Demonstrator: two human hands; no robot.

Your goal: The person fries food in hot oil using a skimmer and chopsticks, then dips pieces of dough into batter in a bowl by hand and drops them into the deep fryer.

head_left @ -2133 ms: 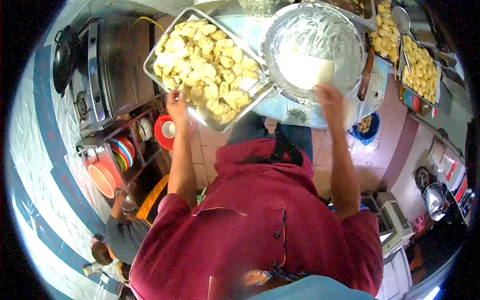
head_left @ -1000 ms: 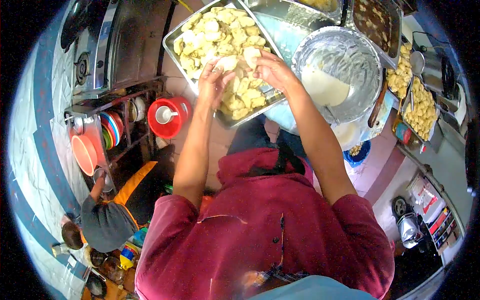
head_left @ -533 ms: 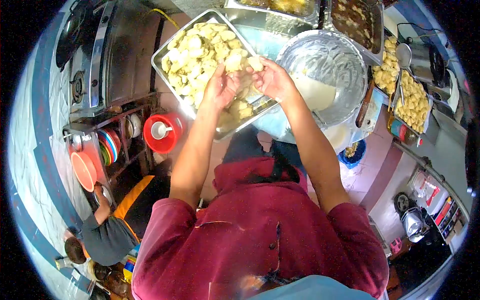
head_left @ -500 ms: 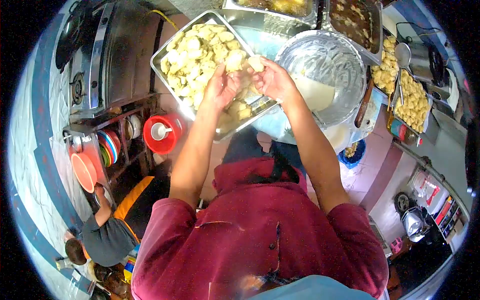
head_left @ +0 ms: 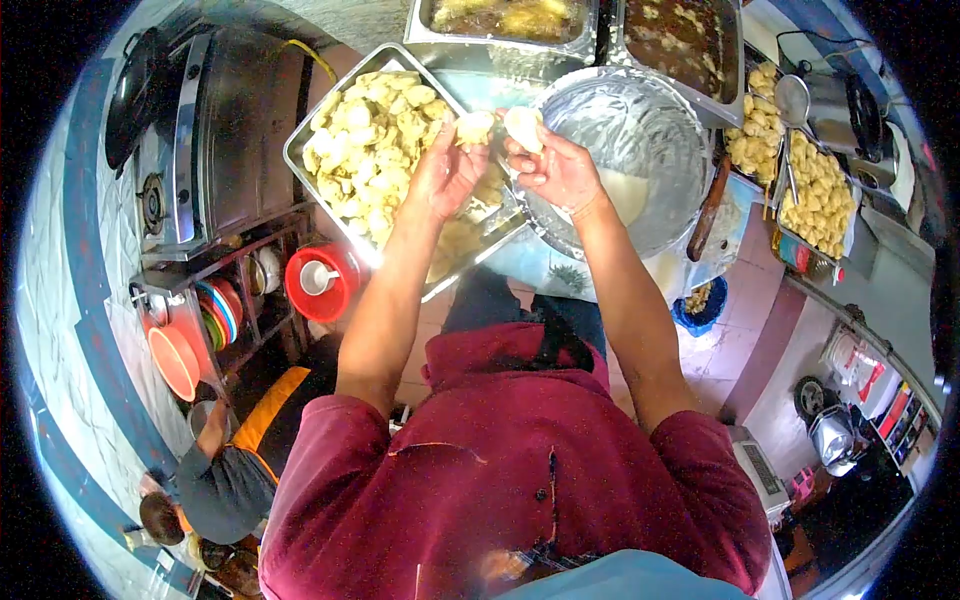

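Observation:
My left hand (head_left: 447, 177) holds a pale yellow slice (head_left: 475, 127) in its fingertips, over the right side of a metal tray (head_left: 297, 165) heaped with similar slices (head_left: 375, 140). Close beside it, my right hand (head_left: 555, 172) pinches another pale slice (head_left: 523, 128) near the left rim of a large metal bowl (head_left: 700, 150). Smeared white batter (head_left: 625, 190) coats the inside of the bowl. A small gap parts the two held slices.
Two metal pans, one with yellow pieces in oil (head_left: 510, 18) and one with brown liquid (head_left: 670, 50), stand behind. Trays of fried pieces (head_left: 818, 200) are at right. A red bucket (head_left: 322, 283) and another person (head_left: 225, 490) are at left.
From the tray and bowl, both hands have come together over the tray, then shifted right with a slice in each. The tray and bowl now appear farther left and lower.

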